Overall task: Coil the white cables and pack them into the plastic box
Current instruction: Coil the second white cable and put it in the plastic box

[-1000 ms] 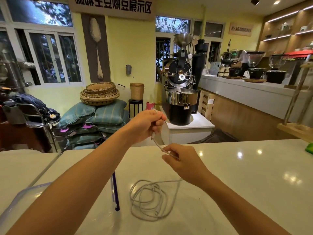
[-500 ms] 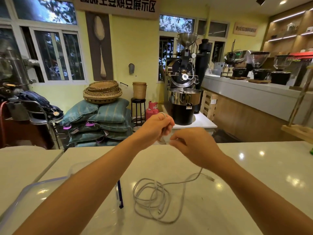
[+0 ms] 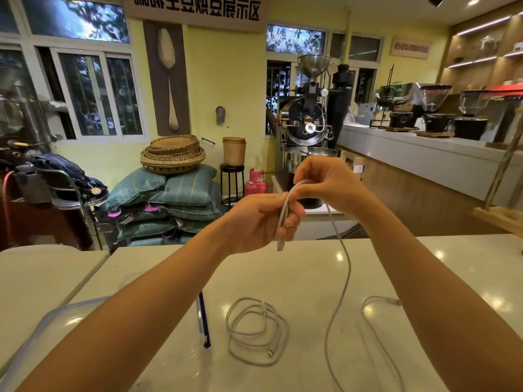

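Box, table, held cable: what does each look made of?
Box: apparently clear plastic; see-through wall, bluish rim, glossy.
Table: white and polished, stone or a solid-surface composite, can't tell which; it mirrors the ceiling lights sharply.
Held cable: white matte jacket, likely rubbery plastic; it bends in soft curves with no glare.

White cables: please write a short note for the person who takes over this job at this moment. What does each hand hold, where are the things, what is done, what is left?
Left hand: grips one end of a thin white cable; its plug hangs below the fingers.
Right hand: pinches the same cable at the top of a first loop; the rest trails onto the white counter.
Second white cable: loose coil on the counter, right of the clear plastic box.
Done: first loop begun.
Left: coil both cables, pack them; neither is in the box.
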The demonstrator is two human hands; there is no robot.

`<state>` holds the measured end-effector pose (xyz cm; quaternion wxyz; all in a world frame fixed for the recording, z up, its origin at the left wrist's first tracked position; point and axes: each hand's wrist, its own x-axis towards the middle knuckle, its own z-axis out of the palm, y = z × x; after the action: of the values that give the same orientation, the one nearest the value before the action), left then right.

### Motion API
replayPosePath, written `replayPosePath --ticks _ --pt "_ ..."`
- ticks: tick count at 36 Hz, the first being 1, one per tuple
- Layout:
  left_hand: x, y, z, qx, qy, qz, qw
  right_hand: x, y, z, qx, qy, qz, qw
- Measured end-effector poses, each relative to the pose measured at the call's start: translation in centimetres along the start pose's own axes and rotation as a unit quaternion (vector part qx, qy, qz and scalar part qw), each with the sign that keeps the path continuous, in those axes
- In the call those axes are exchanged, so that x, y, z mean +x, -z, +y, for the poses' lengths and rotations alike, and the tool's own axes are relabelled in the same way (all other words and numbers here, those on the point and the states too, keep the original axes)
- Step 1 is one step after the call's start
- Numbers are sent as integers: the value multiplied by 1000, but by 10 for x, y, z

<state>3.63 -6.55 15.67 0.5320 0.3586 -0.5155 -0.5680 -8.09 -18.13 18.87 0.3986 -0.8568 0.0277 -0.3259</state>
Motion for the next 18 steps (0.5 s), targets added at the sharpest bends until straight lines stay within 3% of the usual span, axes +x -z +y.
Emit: replayPosePath --ticks 4,10,14,18 --pt "1 -2 -1 -29 -4 -31 999 0 -8 14 158 -32 -6 987" --pt "4 -3 0 12 -32 5 999 -10 -39 37 380 -109 33 918" --pt "8 3 2 55 -50 57 996 -25 -67 48 363 -184 53 912" --pt "9 13 3 123 -58 116 984 -40 -83 48 256 -234 20 938"
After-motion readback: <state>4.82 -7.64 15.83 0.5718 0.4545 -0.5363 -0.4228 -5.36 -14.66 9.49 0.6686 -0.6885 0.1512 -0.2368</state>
